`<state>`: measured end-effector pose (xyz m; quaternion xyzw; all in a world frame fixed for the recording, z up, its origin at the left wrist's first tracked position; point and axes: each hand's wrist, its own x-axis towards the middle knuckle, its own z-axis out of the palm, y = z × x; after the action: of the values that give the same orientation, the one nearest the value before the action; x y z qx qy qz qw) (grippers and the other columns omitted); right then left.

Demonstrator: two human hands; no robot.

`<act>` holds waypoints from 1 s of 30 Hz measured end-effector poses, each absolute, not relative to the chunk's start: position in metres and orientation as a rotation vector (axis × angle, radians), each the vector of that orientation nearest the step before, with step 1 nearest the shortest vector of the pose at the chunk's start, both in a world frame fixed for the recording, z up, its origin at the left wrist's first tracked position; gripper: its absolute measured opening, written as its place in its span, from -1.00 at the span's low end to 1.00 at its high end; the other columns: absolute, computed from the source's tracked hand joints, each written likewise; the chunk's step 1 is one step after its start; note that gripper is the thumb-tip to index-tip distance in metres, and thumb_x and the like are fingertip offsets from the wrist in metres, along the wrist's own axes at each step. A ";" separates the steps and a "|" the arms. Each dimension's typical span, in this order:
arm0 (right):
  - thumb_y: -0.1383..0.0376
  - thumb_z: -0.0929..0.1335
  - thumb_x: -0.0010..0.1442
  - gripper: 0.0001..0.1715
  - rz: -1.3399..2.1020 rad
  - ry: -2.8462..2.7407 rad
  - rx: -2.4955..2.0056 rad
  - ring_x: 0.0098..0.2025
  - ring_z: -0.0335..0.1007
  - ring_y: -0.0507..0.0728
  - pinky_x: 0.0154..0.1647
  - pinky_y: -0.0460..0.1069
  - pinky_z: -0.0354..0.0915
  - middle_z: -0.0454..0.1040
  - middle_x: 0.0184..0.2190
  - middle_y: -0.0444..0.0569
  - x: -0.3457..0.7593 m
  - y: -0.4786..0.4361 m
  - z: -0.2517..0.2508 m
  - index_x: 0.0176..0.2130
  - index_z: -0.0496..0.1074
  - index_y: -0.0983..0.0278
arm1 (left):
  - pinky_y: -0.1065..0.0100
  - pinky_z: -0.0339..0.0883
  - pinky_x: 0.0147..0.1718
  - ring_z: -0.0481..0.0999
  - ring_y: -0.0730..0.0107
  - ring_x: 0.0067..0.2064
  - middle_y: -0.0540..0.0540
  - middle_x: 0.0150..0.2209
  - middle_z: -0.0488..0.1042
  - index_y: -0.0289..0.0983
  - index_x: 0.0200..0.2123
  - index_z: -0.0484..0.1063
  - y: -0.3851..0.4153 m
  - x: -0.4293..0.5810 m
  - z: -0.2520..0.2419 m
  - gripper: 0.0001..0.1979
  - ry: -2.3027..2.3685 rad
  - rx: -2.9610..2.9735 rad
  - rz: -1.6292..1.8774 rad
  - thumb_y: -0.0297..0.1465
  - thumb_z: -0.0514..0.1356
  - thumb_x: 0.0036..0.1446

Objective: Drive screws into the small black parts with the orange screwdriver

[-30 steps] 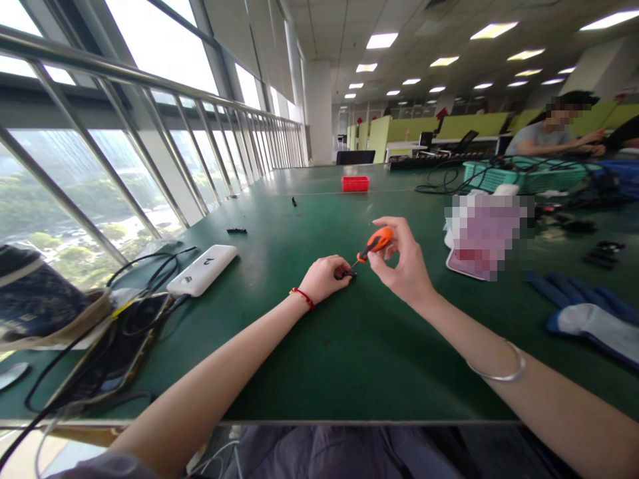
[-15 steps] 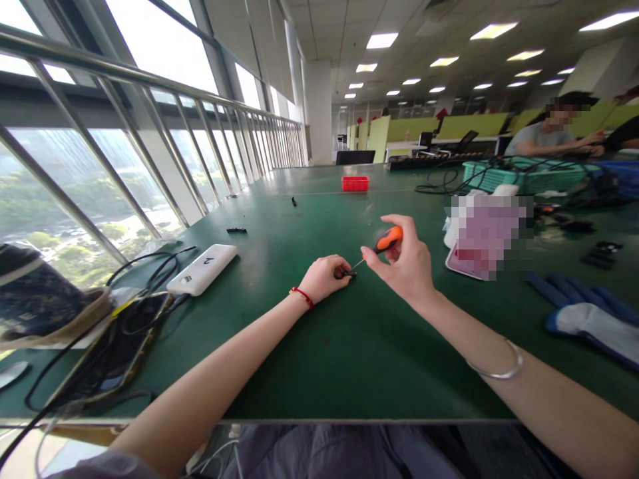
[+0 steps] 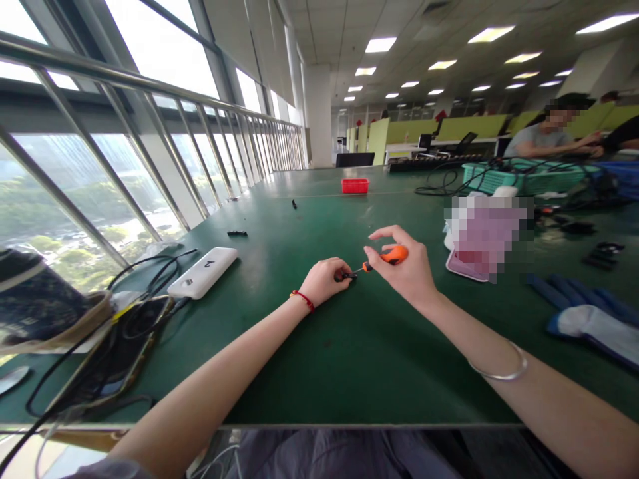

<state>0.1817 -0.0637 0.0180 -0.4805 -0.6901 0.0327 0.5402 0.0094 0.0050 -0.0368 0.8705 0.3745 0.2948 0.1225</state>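
Observation:
My left hand [image 3: 325, 281] rests on the green table, its fingers closed on a small black part [image 3: 344, 275] that they mostly cover. An orange-and-black screwdriver [image 3: 394, 255] lies in my right hand [image 3: 407, 269], its handle against the palm and thumb. The index finger of that hand is lifted off the handle. The screwdriver's thin shaft points left, low over the table, and its tip meets the black part at my left fingertips.
Left of my hands lie a white power bank [image 3: 204, 273], a phone [image 3: 120, 352] with cables and a small black piece [image 3: 237, 233]. Further back stands a red basket [image 3: 355, 185]. To the right are a pink phone [image 3: 482, 239], a glove [image 3: 594, 319] and a green basket [image 3: 529, 178]. A person sits beyond.
The screwdriver has tipped lower, its handle swinging down and right towards my right palm. My right index finger has come away from the handle. My left hand stays in place.

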 end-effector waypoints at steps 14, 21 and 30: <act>0.23 0.31 0.03 -0.68 0.086 -1.690 -1.100 -0.59 0.22 0.01 -0.47 -0.07 0.17 0.27 -0.61 -0.24 0.180 -0.067 0.017 -0.16 0.30 0.22 | 0.46 0.34 -0.38 0.44 0.48 -0.40 -0.01 -0.40 0.47 -0.28 -0.37 0.47 0.005 0.010 -0.037 -0.89 1.095 2.523 0.864 -0.47 0.20 -0.06; 0.20 0.38 -0.08 -0.44 0.032 -1.658 -1.149 -0.56 0.27 0.04 -0.49 -0.07 0.16 0.29 -0.60 -0.25 0.181 -0.065 0.017 -0.05 0.25 0.24 | 0.46 0.32 -0.39 0.43 0.48 -0.41 -0.01 -0.42 0.46 -0.29 -0.40 0.47 0.006 0.010 -0.038 -0.91 1.080 2.535 0.880 -0.46 0.19 -0.04; 0.26 0.36 -0.08 -0.38 0.098 -1.665 -1.041 -0.53 0.26 0.00 -0.49 -0.09 0.19 0.34 -0.46 -0.21 0.180 -0.064 0.014 0.01 0.18 0.19 | 0.46 0.32 -0.40 0.42 0.48 -0.42 0.00 -0.43 0.45 -0.29 -0.39 0.47 0.006 0.010 -0.039 -0.90 1.100 2.519 0.892 -0.45 0.20 -0.05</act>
<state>0.1801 -0.0636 0.0143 -0.4408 -0.7048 0.0414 0.5543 0.0104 0.0063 -0.0386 0.8648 0.3777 0.3061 0.1257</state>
